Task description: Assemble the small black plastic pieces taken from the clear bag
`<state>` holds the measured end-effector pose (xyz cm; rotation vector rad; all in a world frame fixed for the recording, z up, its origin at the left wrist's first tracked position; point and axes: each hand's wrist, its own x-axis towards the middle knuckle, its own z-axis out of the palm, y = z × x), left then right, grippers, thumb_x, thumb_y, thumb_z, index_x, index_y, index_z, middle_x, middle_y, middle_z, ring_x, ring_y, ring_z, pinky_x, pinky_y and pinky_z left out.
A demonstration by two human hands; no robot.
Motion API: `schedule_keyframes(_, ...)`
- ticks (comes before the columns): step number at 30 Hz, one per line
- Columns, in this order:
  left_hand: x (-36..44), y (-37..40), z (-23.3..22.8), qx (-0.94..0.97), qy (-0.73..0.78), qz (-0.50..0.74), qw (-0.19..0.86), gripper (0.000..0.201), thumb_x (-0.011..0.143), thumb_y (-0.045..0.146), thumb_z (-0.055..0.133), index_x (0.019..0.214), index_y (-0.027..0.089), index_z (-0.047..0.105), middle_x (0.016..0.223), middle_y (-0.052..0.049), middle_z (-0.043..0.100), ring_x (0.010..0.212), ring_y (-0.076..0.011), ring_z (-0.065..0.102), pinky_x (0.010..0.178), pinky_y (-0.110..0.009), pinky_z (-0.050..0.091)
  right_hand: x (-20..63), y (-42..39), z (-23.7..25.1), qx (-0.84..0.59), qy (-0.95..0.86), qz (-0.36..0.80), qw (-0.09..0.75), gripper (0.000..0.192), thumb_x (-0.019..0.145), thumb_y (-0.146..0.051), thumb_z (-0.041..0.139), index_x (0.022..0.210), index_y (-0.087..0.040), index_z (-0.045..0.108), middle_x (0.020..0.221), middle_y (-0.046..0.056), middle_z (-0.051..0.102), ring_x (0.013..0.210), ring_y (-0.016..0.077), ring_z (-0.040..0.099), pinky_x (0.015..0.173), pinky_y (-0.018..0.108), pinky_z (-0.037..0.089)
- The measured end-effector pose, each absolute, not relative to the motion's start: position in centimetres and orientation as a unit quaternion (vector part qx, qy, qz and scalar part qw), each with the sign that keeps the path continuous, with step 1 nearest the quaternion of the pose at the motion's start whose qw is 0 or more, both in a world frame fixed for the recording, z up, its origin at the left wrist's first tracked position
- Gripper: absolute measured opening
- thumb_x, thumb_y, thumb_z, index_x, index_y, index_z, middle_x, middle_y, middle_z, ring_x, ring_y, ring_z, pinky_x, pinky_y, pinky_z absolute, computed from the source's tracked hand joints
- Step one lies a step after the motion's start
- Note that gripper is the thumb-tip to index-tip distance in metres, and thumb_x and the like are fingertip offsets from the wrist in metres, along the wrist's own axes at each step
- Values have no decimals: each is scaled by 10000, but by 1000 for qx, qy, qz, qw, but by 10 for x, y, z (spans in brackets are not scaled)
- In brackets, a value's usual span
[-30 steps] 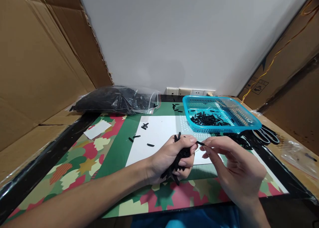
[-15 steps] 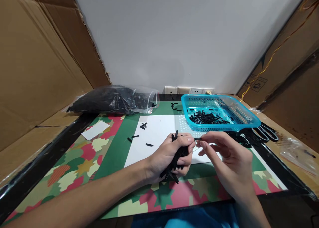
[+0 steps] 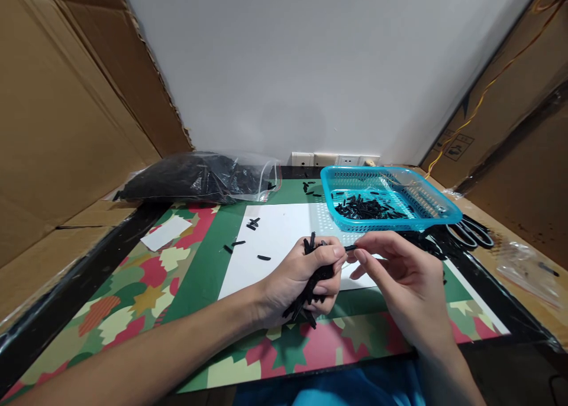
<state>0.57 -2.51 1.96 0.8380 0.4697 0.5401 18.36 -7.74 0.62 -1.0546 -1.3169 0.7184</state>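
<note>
A bunch of thin black strips [image 3: 314, 283] is wrapped in my left hand [image 3: 290, 273], its ends sticking out above and below the fist. Between that hand's thumb and forefinger and the fingertips of my right hand [image 3: 410, 279] is one short black piece [image 3: 350, 247]. My right thumb and forefinger pinch it at its right end. Beyond the hands, a blue plastic basket [image 3: 377, 224] holds a pile of similar short black pieces [image 3: 366, 208]. Several loose black pieces [image 3: 264, 257] lie on the white sheet [image 3: 279, 222] and the green mat to the left.
A clear zip bag [image 3: 199, 178] full of black material lies at the back left. Scissors [image 3: 470, 233] and black strips [image 3: 428, 243] are right of the basket, near a small clear bag [image 3: 528, 270]. Cardboard walls [image 3: 71, 80] flank the table. A paper scrap [image 3: 166, 232] rests on the mat.
The whole view has shifted slightly. Both hands keep nearly the same pose, with the short black piece still between them and the bunch still in my left hand.
</note>
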Motion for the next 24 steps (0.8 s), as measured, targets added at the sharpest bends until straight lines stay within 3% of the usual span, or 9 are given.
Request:
schedule_keyframes(5, 6, -25, 20, 399, 231, 258, 849, 321, 946, 389, 695, 765, 195, 514, 489, 93, 420, 355, -39, 327, 358, -114, 306, 184, -77, 9, -451, -558, 341, 608, 71, 940, -271, 783, 951, -201, 783, 852, 29, 795, 632, 164, 766, 567, 244, 678)
schedule_keyframes(11, 6, -25, 21, 409, 233, 237, 850, 333, 998, 428, 603, 770, 199, 524, 482, 85, 401, 369, -42, 298, 362, -108, 301, 186, -79, 11, -443, -550, 342, 619, 39, 922, -215, 803, 893, -190, 794, 756, 26, 805, 596, 195, 796, 557, 244, 687)
schedule_keyframes(17, 5, -25, 21, 409, 232, 242, 849, 329, 1003, 431, 596, 782, 198, 526, 488, 87, 399, 378, -38, 276, 365, -105, 304, 184, -80, 5, -445, -554, 290, 641, 66, 906, -152, 810, 932, -211, 817, 806, 13, 832, 632, 188, 813, 617, 241, 711)
schedule_keyframes(24, 7, -26, 21, 406, 233, 251, 847, 311, 995, 412, 597, 780, 201, 517, 484, 88, 392, 374, -42, 271, 362, -106, 291, 183, -81, 9, -437, -548, 309, 642, 80, 881, -160, 837, 941, -213, 829, 809, 18, 838, 617, 198, 812, 594, 266, 721)
